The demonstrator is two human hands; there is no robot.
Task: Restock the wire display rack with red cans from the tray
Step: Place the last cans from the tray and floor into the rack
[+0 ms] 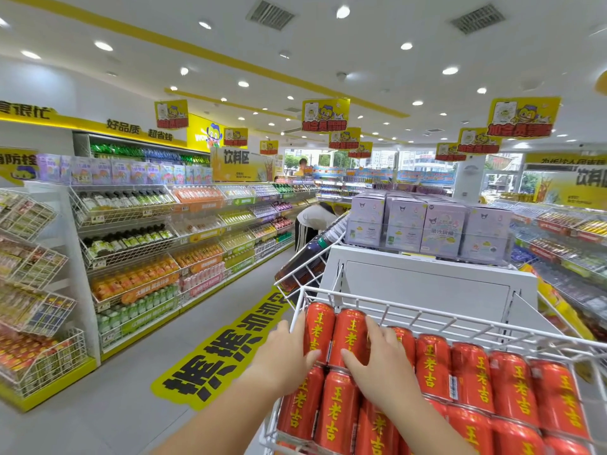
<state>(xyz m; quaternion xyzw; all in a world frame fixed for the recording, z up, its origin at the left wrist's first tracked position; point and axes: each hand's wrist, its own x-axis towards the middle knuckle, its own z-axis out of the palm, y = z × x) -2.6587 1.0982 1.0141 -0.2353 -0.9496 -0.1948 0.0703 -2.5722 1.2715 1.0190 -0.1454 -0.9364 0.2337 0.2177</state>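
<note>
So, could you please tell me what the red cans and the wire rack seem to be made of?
Red cans: probably thin aluminium, glossy printed coat; light glints off them and the rims look crimped. Wire rack: likely steel rod with smooth white coating; thin rods joined at crossings.

I'm looking down a grey-floored aisle (115, 405); stocked drink shelves (164, 241) are lining the left, yellow signs (325, 114) are hanging under bright ceiling spotlights (103, 46).
</note>
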